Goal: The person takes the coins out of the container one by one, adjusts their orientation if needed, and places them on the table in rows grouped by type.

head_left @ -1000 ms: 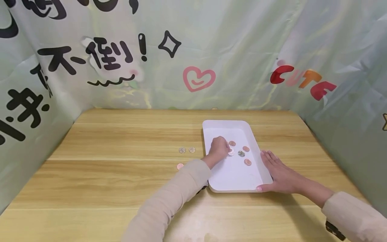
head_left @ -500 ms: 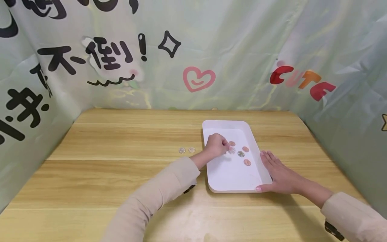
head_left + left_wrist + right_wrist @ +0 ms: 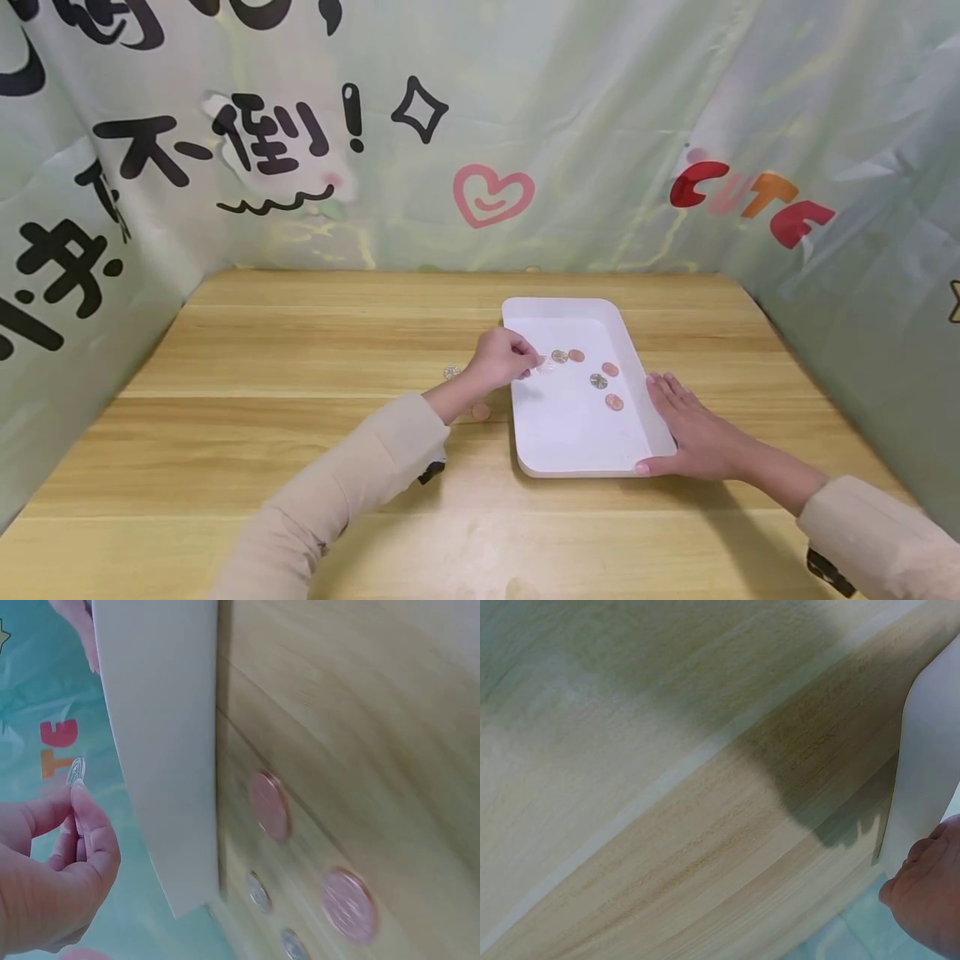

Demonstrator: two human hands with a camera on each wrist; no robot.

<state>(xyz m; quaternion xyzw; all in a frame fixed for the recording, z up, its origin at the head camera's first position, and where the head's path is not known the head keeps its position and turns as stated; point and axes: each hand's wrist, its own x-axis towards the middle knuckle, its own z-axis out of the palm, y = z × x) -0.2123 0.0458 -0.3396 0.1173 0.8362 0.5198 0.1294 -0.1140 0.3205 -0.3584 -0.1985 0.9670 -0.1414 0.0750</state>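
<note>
White tray (image 3: 577, 446) flat, right of centre, three copper coins (image 3: 614, 402) and two greyish coins (image 3: 597, 381) scattered inside! A silvery coin (image 3: 76, 772), tilted on edge, pinched by the left hand (image 3: 56, 877); lower centre of the left-wrist view, four loose coins (image 3: 349, 904) lie flat.

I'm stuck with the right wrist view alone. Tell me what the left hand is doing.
Observer: The left hand is pinching a silver-coloured coin.
Operator: My picture shows only the outer side of the tray. Leave out the pinched coin and count what lies inside.
Observer: Five coins lie flat on its bottom, three of them copper-coloured.
</note>
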